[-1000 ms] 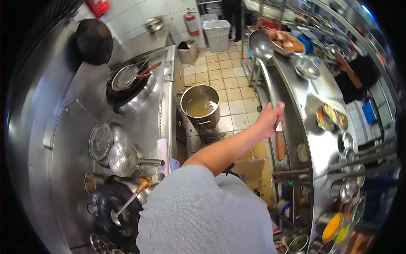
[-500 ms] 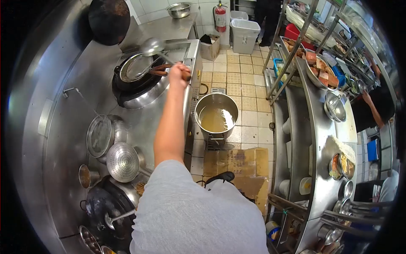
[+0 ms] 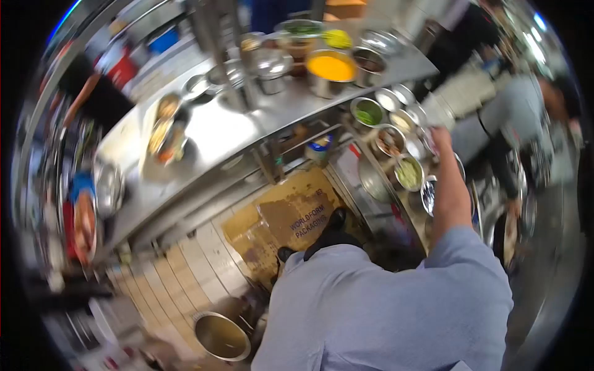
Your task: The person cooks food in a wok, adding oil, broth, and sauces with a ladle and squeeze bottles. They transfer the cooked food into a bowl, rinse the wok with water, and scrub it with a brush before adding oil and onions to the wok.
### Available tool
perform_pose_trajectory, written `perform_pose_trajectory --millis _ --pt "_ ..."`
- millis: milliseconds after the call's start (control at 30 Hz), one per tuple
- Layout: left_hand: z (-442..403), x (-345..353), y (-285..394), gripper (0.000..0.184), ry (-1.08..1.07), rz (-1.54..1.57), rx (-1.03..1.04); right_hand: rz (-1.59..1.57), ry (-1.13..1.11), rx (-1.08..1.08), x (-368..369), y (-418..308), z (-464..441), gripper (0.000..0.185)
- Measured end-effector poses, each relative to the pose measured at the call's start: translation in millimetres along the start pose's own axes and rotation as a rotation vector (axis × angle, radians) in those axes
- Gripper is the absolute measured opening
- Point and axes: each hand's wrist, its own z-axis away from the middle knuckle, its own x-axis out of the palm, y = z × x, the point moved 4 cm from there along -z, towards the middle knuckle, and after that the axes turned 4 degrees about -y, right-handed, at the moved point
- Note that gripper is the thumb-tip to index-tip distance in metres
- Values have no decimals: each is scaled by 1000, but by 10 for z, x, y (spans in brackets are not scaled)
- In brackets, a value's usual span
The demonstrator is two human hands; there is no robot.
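Observation:
My right hand [image 3: 440,137] reaches out over a cluster of small metal bowls. Motion blurs its fingers, so I cannot make out whether it holds anything. Close by are a bowl of pale contents [image 3: 402,120], a bowl of brownish pieces [image 3: 390,141] and a bowl of chopped light green food [image 3: 409,173]. Farther off stands a bowl of bright green food [image 3: 367,112]. A shiny metal bowl [image 3: 428,196] sits beside my forearm. My left hand is out of view.
A steel counter [image 3: 247,133] carries a pot of orange-yellow contents [image 3: 331,67] and several bowls. On the floor are a large pot of liquid [image 3: 221,336] and flattened cardboard [image 3: 281,213]. A co-worker in grey [image 3: 516,108] bends close on the right; another person's arm [image 3: 81,99] shows at left.
The view has swung from the range to the counter and bowls. A hand earlier held a ladle over the range; now my right arm reaches to the bowls, and the ladle cannot be made out.

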Motion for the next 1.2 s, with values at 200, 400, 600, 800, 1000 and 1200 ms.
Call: perform_pose_trajectory --millis 200,400,600,800,1000,1200 --pt "-1549 -2340 -3095 37 582 -1611 -1132 -16 -38 62 211 -106 -5 29" --pt "-1964 -3049 -4064 35 271 -2032 -1466 -92 71 204 145 736 -277 25" --pt "-2078 -3135 -3754 25 732 -2245 -1278 234 -380 196 561 685 -281 63" --pt "-2021 -3486 -3755 23 819 -2103 -1565 36 -348 225 671 788 -346 48" --pt "-2184 -3722 -4921 19 98 -2267 -1758 -234 -113 151 592 1119 -552 32" --pt "-2723 -4245 -5525 22 211 -2089 -1839 -1432 -9 651 520 1143 -301 33"
